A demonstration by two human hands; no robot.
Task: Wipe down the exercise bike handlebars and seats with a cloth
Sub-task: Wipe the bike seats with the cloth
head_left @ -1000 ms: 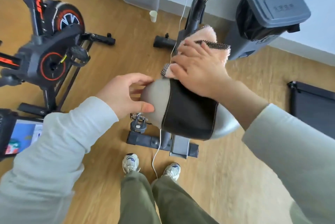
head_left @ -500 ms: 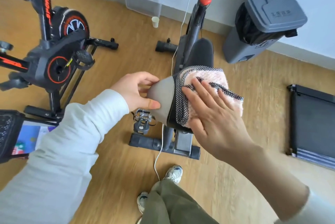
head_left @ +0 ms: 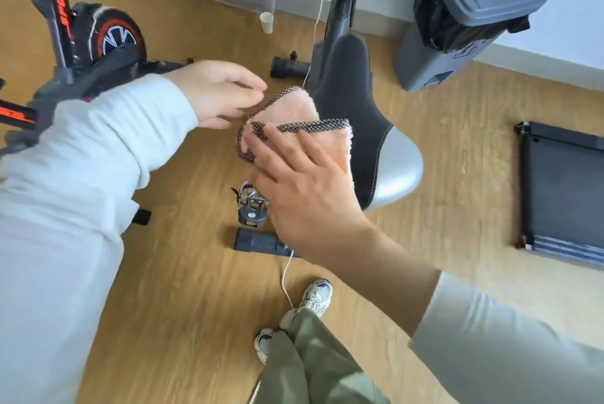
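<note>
Cloth [head_left: 294, 113] numbers one, seat [head_left: 354, 99] one, hands [head_left: 215, 93] [head_left: 304, 194] two, bikes [head_left: 108, 41] [head_left: 340, 15] two.

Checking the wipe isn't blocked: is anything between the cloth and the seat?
Nothing visible. The right hand presses the cloth flat, right at the seat's side; the left hand hovers beside the cloth, not between them.

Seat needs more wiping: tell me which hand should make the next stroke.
Right. The right hand presses the pink cloth flat against the seat; the left hand hovers beside it, holding nothing.
</note>
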